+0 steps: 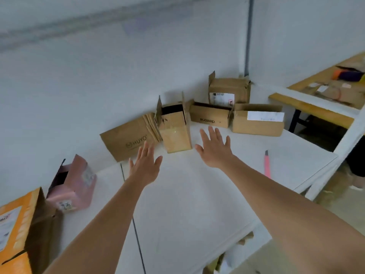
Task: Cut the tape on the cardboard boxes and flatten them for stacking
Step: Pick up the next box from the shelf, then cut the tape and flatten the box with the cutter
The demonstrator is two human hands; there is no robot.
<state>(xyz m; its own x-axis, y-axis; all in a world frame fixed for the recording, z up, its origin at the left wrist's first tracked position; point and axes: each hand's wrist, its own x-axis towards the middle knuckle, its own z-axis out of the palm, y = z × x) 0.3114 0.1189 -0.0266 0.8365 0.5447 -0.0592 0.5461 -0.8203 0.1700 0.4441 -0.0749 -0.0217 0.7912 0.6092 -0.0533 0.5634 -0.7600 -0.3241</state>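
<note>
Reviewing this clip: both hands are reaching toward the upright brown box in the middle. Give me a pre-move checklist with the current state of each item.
1. Both hands free to grab: ok. Left hand and right hand are open, holding nothing.
2. Target box within reach: ok. It stands between the two hands, not yet touched.
3. Top already opened: ok. Its flaps stand up and the inside shows dark.
4. Bottom tape cut: cannot tell. The underside is hidden.
5. Knife at hand: ok. It lies on the table, right of the right arm; whether the blade is out, cannot tell.
6. Stack spot ready: ok. Flattened boxes lean against the wall, left of the box.
</note>
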